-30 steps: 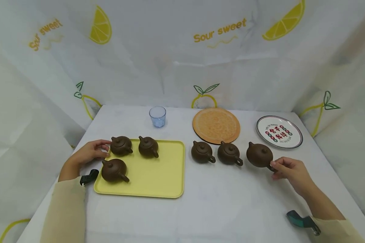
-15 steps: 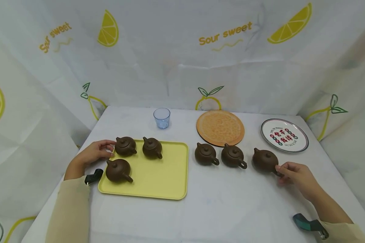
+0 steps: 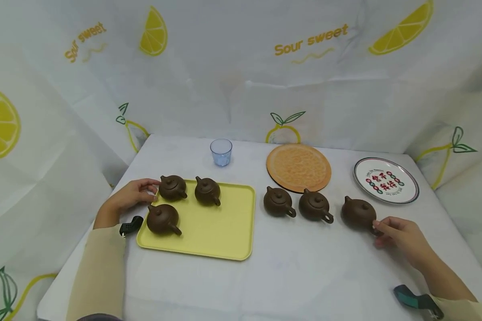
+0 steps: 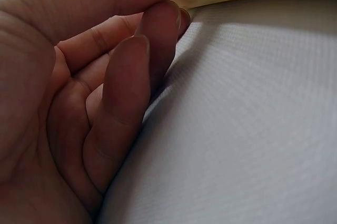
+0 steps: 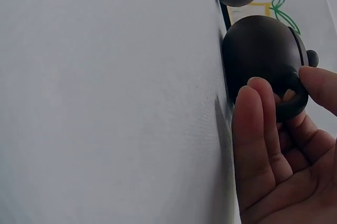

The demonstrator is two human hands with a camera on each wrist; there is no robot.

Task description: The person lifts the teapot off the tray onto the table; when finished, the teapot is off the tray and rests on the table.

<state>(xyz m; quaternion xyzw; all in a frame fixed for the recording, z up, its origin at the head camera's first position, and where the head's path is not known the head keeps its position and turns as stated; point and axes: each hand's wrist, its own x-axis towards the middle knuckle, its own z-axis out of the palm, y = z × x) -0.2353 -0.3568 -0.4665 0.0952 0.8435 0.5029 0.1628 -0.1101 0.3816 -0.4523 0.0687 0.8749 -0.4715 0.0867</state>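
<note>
The left sleeve (image 3: 100, 267), plain beige, shows by the table's (image 3: 289, 285) left edge and ends beside a small black wrist device (image 3: 131, 226) with a pale bit underneath. Near the table's right edge, the matching right sleeve (image 3: 463, 308) meets a dark, angled device (image 3: 411, 299) bearing a teal panel; its end fitting may be metal, but blurs.

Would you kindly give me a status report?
Right hand pinching dark-brown round teapot by handle. Left hand touching yellow rectangular tray. Two similar teapots stand between.
</note>
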